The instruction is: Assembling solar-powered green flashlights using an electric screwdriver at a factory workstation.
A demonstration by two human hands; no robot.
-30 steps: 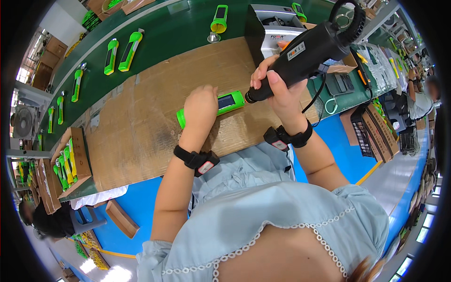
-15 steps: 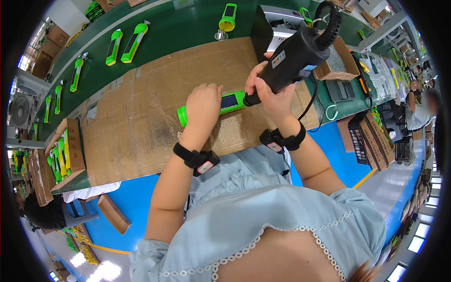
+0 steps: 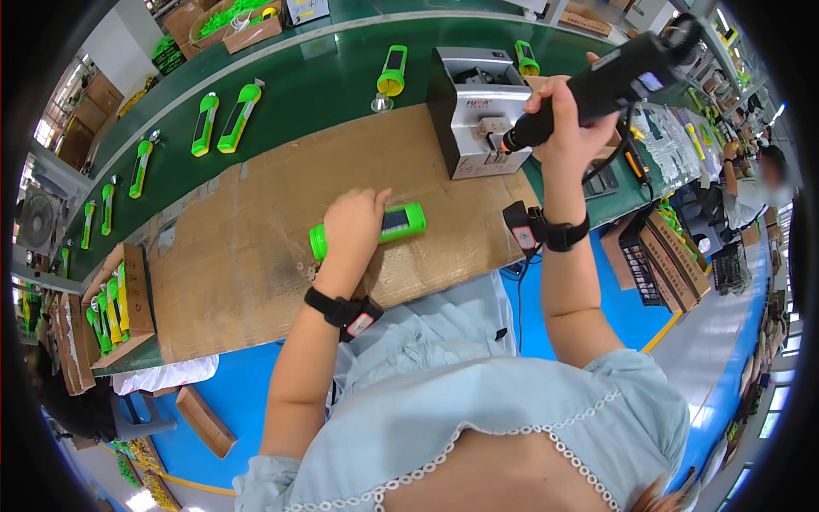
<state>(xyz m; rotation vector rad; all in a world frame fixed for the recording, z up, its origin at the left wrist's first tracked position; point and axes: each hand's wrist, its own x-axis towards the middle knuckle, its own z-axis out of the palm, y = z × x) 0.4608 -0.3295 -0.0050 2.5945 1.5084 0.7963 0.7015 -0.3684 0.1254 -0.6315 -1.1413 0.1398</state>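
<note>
My left hand (image 3: 351, 224) is wrapped over a green flashlight (image 3: 413, 219) with a dark panel on its side. The flashlight lies flat on a brown cardboard sheet (image 3: 230, 247), its middle covered by my fingers. In my right hand (image 3: 570, 135) is a black electric screwdriver (image 3: 621, 84), tilted with its tip down to the left. That tip meets the front outlet of a black and silver screw feeder (image 3: 465, 136) at the back right of the cardboard; whether a screw sits there is too small to tell.
More green flashlights (image 3: 205, 124) lie in a row along the green bench (image 3: 290, 102). One flashlight (image 3: 392, 70) behind the cardboard has its lamp part hanging out. A carton (image 3: 136, 294) of green and yellow flashlights stands at the left. Another person (image 3: 755, 183) sits far right.
My right hand has lifted the screwdriver off the flashlight's end and carried it right and away from me to the screw feeder. My left hand stays on the flashlight.
</note>
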